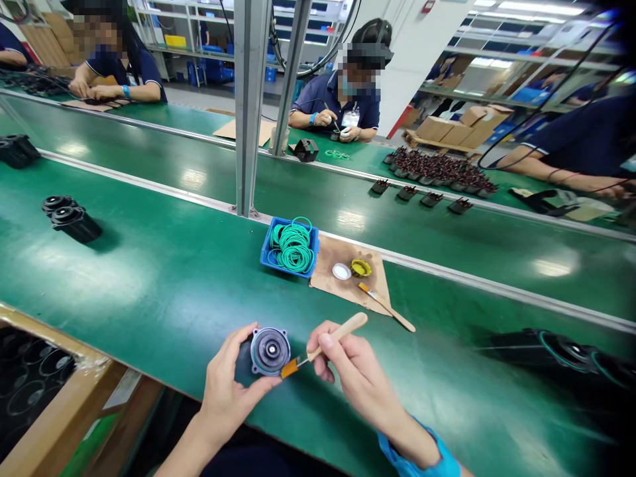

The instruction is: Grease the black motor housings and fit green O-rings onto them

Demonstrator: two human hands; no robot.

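My left hand [233, 374] is wrapped round a black round housing [271, 351], whose open face with a raised centre looks up at me. A thin green ring shows along part of its rim. In my right hand [350, 368] is a paintbrush [342, 329], pinched by its wooden handle. The orange bristles meet the lower right edge of the housing, close to my left thumb. Beyond my hands, a second paintbrush [387, 307] lies partly on a stained cardboard sheet [330, 248], near a yellow cap [360, 267] and a white lid [341, 271].
A blue bin [289, 272] of green rings [293, 245] stands beside the cardboard. Black housings sit at left [79, 225] and right [559, 351]. A metal post [246, 112] rises at the table's far edge. A carton [64, 397] is at lower left. Co-workers [338, 93] sit across.
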